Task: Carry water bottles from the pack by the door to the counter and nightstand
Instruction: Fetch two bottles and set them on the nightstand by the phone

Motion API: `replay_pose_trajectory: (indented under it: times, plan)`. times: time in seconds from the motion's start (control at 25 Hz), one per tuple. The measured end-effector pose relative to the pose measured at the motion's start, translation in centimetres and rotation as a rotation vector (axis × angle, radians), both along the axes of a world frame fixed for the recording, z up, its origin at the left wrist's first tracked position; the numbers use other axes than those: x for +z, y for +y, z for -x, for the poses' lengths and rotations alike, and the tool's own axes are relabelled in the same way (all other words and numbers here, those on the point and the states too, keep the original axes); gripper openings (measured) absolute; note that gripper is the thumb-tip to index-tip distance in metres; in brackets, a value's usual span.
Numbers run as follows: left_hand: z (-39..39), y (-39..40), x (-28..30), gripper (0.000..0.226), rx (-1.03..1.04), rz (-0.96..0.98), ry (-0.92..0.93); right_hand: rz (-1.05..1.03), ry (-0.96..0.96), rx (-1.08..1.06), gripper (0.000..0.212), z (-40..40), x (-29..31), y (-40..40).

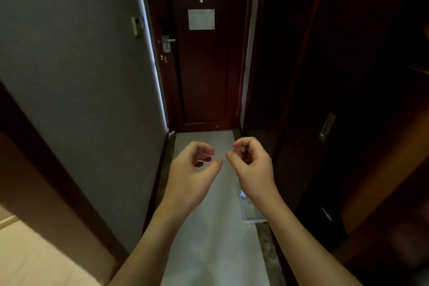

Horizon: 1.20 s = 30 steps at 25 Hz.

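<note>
- Two bare forearms reach in from the near edge, over a pale floor (209, 239) strip.
- Left hand (192, 169): empty, fingers (207, 150) loosely curled, thumb tip apart from them; nothing pinched.
- Right hand (251, 162): empty, fingers curled the same way, thumb near the forefinger, not gripping anything. The two hands are close together, not touching.
- One clear plastic-wrapped pack (251, 209) on the floor against the right wall, near, partly hidden behind the right forearm; bottle count cannot be told.
- Right: dark wood panel with one recessed metal pull (326, 126).
- Left: grey wall with one small switch plate (137, 26).
- Far: one dark wooden door (204, 65), shut, with one lever handle (168, 40), one pale notice (201, 19), one peephole (201, 1).
</note>
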<state>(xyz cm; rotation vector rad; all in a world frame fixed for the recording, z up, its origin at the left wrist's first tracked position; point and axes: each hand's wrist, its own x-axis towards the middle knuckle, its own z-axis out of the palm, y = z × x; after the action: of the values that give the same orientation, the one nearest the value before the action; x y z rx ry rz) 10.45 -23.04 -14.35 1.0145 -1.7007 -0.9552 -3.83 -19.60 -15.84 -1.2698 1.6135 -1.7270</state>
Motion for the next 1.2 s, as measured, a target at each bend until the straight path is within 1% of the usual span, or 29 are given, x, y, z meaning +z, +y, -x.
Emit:
replay_pose_trajectory:
  times: [0.08, 0.16, 0.24, 0.32, 0.44, 0.56, 0.68, 0.76, 0.88, 0.96, 1.08, 1.16, 1.2]
  plan:
    - [2.5, -6.3, -1.4, 0.017, -0.010, -0.045, 0.011, -0.026, 0.007, -0.039, 0.015, 2.3, -1.4, -5.6]
    - [5.4, -12.9, -2.9, 0.017, -0.046, -0.047, 0.009, -0.058, 0.007, -0.093, 0.014, 4.9, -2.9, -11.1]
    - [9.1, -19.7, -3.9, 0.016, -0.114, -0.040, -0.022, -0.093, -0.023, -0.175, 0.013, 8.1, -4.0, -16.7]
    - [12.9, -25.1, -4.1, 0.017, -0.194, -0.047, -0.073, -0.112, -0.078, -0.276, 0.013, 11.6, -4.3, -20.7]
    - [19.3, -31.9, -4.5, 0.018, -0.326, -0.060, -0.128, -0.113, -0.140, -0.446, 0.018, 17.6, -4.8, -24.8]
    - [24.9, -37.2, -6.1, 0.012, -0.353, -0.137, -0.101, -0.119, -0.174, -0.540, 0.017, 23.3, -6.6, -27.5]
    - [30.2, -42.1, -9.7, 0.010, -0.346, -0.188, -0.079, -0.132, -0.226, -0.601, 0.019, 29.1, -10.8, -30.7]
    - [33.3, -45.2, -14.1, 0.012, -0.347, -0.204, -0.087, -0.173, -0.258, -0.626, 0.020, 32.4, -15.2, -33.2]
    - [37.7, -49.8, -24.4, 0.015, -0.357, -0.248, -0.120, -0.253, -0.271, -0.674, 0.014, 36.3, -25.4, -37.2]
    - [40.3, -53.1, -34.0, 0.018, -0.396, -0.287, -0.188, -0.299, -0.341, -0.712, 0.007, 38.4, -35.0, -39.6]
    - [43.4, -56.9, -54.0, 0.026, -0.459, -0.358, -0.369, -0.405, -0.432, -0.815, 0.005, 39.5, -55.5, -42.0]
    - [45.0, -58.3, -68.2, 0.030, -0.527, -0.395, -0.476, -0.529, -0.469, -0.903, 0.018, 38.9, -70.5, -43.2]
    - [45.7, -58.5, -75.6, 0.033, -0.571, -0.414, -0.523, -0.577, -0.474, -0.909, 0.022, 38.5, -78.1, -44.0]
